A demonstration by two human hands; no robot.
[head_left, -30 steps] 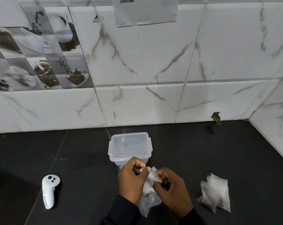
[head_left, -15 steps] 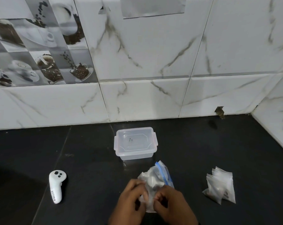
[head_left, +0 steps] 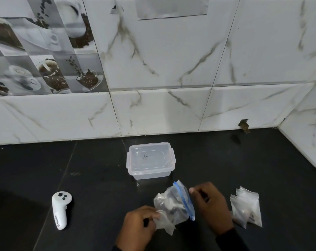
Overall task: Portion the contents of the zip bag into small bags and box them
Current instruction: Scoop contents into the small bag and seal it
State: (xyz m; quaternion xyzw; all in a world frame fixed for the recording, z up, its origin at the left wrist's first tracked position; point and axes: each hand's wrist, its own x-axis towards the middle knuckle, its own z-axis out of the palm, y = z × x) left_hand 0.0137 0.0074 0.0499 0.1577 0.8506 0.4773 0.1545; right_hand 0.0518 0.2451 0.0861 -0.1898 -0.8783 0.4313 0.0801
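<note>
Evidently soft and light, the zip bag (head_left: 171, 203) sits crumpled on the worktop (head_left: 99, 178), near the lidded box (head_left: 150, 160). The left hand (head_left: 135, 227) pinches its lower corner. The right hand (head_left: 211, 207) hovers beside the blue seal, loosely curled, holding nothing. The film looks slippery, so grip the stiffer seal.

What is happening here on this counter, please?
A person is working at a dark counter. The left hand pinches a crumpled clear zip bag with a blue seal. The right hand is just beside the bag with curled fingers; I cannot tell if it holds anything. Behind the bag stands a clear plastic box with its lid on. A pile of small bags lies to the right and a white controller to the left. Nothing looks boxed yet.
</note>
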